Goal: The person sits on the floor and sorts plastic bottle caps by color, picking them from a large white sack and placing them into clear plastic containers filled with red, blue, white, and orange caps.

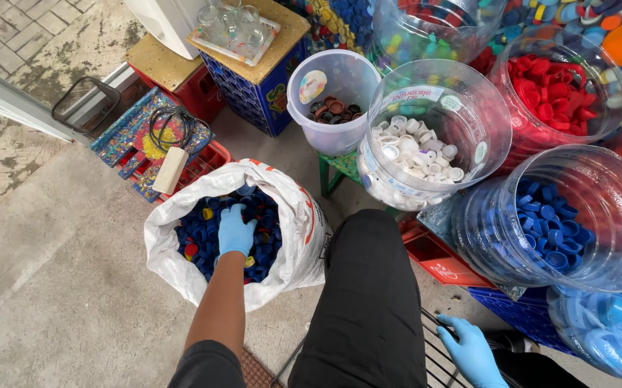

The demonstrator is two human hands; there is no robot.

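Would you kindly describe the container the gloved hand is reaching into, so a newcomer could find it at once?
Start at the row of big clear plastic jars lying tilted on the right, each holding caps of one colour. Left of them, on the concrete floor, stands a white woven sack; the left hand is inside it. It alone is soft, opaque and holds mixed caps, mostly blue.

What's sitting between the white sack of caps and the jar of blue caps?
In the head view, the person's black-trousered leg and a red crate lie between the white sack and blue-cap jar.
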